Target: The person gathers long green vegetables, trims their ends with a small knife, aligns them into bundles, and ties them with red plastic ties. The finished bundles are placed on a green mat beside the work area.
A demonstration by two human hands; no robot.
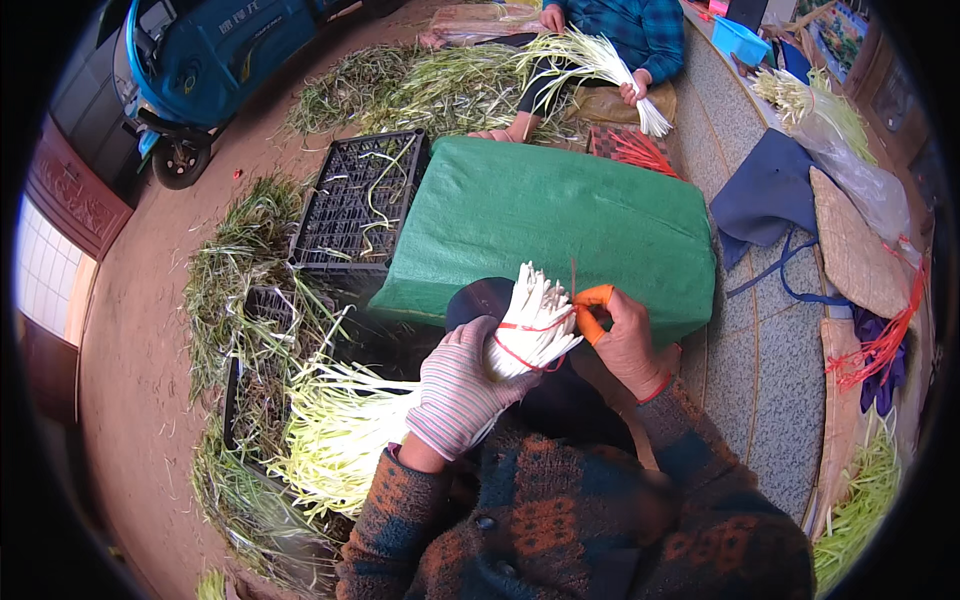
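My left hand (469, 382), in a striped knit glove, grips a thick bundle of pale leafy stalks (529, 330), perhaps blanched garlic chives. The white stalk ends point up and away from me, and the yellow-green leaves (349, 435) spread out to the left behind the glove. A red tie (534, 328) runs around the white part in two bands. At the bundle's right side my right hand (619, 330), with orange covers on thumb and forefinger, pinches the tie, whose thin end sticks up. Beyond the bundle lies a green woven sheet (555, 217) over a block-like support.
Black plastic crates (360, 202) and heaps of leaf trimmings (240, 277) lie left. Across the green sheet sits a person (637, 37) holding loose stalks. Right, a stone ledge (780, 360) bears a blue cloth, a woven pad (855, 247) and red ties (889, 337). A blue vehicle stands upper left.
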